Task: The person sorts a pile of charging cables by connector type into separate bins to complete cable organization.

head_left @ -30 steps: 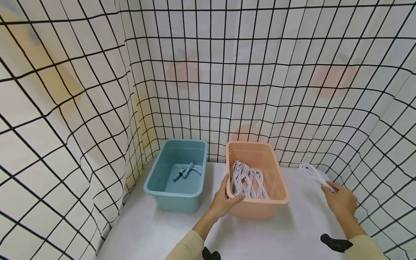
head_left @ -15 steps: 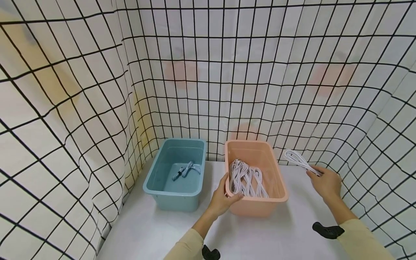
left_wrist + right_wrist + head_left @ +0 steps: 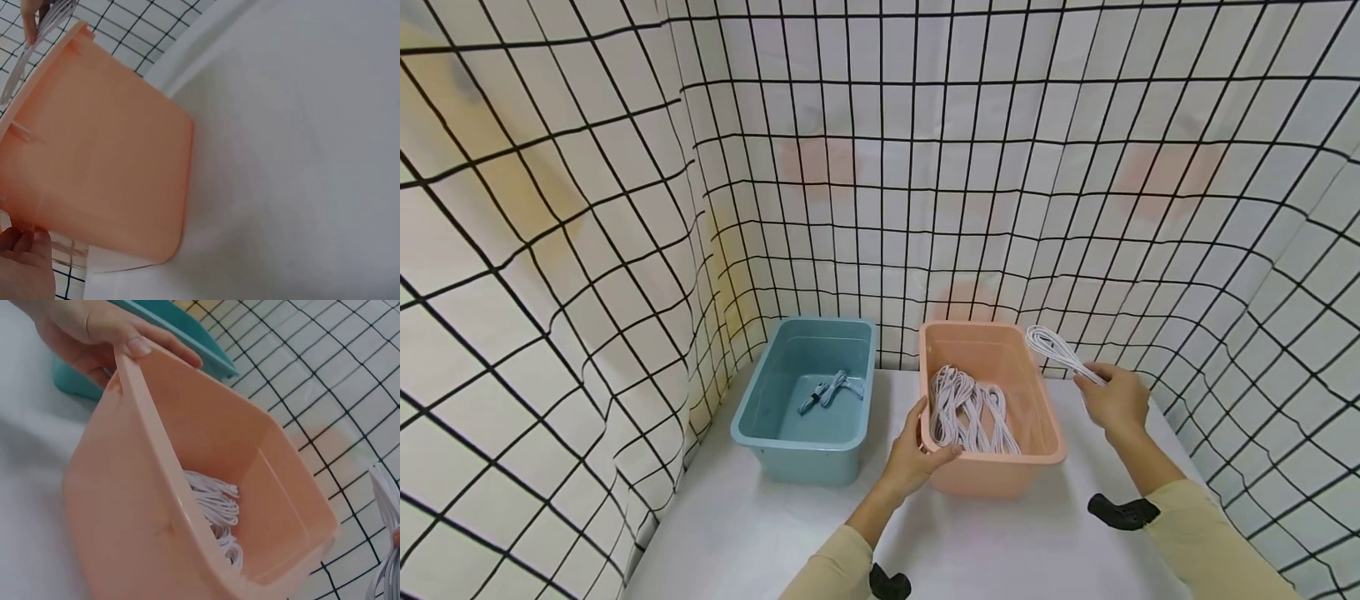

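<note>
My right hand [image 3: 1117, 402] pinches one end of a coiled white cable [image 3: 1058, 347]. The coil's loop points left, just over the right rim of the orange plastic bin [image 3: 992, 479]. At the bin's near left corner, my left hand [image 3: 904, 467] grips the rim, thumb over the front edge and fingers along the left side; the right wrist view also shows this left hand [image 3: 103, 337] at the corner. Inside the bin lie several bundled white cables [image 3: 973, 417], partly hidden by the bin wall in the right wrist view.
A blue plastic bin [image 3: 805, 462] stands to the left, with a small bundle of light blue cable [image 3: 831, 392] on its floor. Both bins sit on a white tabletop [image 3: 760, 533]. Black wire mesh [image 3: 883, 208] encloses the back and sides.
My right hand has carried the coiled white cable leftward and up, from the right of the tabletop to the orange bin's right rim. My left hand stays on the bin's corner.
</note>
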Action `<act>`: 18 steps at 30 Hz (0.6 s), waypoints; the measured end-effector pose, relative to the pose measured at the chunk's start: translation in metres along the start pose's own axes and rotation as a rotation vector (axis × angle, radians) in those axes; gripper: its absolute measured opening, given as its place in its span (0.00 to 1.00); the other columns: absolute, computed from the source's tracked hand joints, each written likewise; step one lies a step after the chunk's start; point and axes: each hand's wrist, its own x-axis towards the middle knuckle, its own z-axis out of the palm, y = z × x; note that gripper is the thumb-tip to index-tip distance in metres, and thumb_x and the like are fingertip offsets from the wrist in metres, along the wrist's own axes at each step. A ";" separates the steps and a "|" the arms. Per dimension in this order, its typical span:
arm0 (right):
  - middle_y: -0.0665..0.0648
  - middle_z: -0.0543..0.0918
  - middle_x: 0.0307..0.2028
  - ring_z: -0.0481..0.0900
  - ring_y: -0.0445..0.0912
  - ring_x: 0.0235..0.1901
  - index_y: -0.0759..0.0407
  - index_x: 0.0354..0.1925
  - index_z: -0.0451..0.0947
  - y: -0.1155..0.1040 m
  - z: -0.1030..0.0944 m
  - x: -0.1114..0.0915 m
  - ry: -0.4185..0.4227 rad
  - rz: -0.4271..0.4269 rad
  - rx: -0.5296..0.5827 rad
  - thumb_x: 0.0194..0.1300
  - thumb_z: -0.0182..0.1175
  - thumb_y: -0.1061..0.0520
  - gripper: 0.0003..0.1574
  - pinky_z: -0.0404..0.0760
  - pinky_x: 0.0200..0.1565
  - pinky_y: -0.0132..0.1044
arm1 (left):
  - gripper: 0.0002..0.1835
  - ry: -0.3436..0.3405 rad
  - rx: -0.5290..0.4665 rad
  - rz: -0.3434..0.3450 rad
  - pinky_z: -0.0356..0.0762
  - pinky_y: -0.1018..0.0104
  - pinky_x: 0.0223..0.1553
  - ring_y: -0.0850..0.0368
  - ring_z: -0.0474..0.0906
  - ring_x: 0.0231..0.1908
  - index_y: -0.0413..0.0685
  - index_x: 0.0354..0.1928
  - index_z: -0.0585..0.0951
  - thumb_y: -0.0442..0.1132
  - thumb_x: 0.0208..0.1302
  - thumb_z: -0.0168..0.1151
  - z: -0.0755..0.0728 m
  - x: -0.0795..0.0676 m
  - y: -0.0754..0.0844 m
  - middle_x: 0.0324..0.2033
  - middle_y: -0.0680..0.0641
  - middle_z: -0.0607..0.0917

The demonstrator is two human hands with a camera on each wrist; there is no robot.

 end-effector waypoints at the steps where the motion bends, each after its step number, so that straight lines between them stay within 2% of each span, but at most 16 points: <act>1: 0.71 0.85 0.49 0.81 0.60 0.42 0.69 0.62 0.79 -0.003 0.002 0.000 0.001 -0.001 0.003 0.75 0.62 0.54 0.25 0.73 0.31 0.43 | 0.56 0.000 -0.002 -0.005 0.75 0.58 0.62 0.52 0.70 0.68 0.63 0.83 0.50 0.48 0.62 0.78 0.000 0.000 0.000 0.74 0.47 0.67; 5: 0.70 0.85 0.49 0.81 0.60 0.42 0.68 0.62 0.80 -0.014 0.009 -0.002 -0.004 -0.011 0.020 0.75 0.62 0.54 0.24 0.74 0.33 0.44 | 0.57 0.006 0.004 -0.015 0.75 0.58 0.61 0.53 0.71 0.67 0.64 0.83 0.51 0.51 0.60 0.79 0.001 0.000 -0.003 0.74 0.47 0.67; 9: 0.70 0.85 0.50 0.81 0.61 0.45 0.68 0.61 0.80 -0.022 0.015 -0.002 -0.020 -0.010 0.043 0.74 0.63 0.55 0.24 0.74 0.35 0.46 | 0.57 0.018 0.016 -0.032 0.75 0.58 0.61 0.54 0.71 0.66 0.66 0.83 0.51 0.50 0.59 0.79 0.002 -0.002 -0.004 0.74 0.48 0.68; 13: 0.70 0.85 0.51 0.81 0.62 0.48 0.68 0.61 0.81 -0.035 0.020 -0.002 -0.040 0.001 0.102 0.74 0.63 0.55 0.24 0.77 0.40 0.47 | 0.56 0.025 0.026 -0.029 0.76 0.58 0.60 0.54 0.72 0.66 0.66 0.83 0.51 0.47 0.60 0.79 0.002 -0.001 -0.002 0.74 0.48 0.68; 18: 0.70 0.84 0.53 0.81 0.61 0.52 0.69 0.60 0.81 -0.048 0.027 -0.004 -0.072 0.012 0.192 0.74 0.60 0.56 0.23 0.79 0.48 0.46 | 0.57 0.022 0.022 -0.033 0.77 0.60 0.59 0.54 0.73 0.65 0.66 0.83 0.51 0.49 0.60 0.79 0.001 0.001 0.000 0.73 0.48 0.69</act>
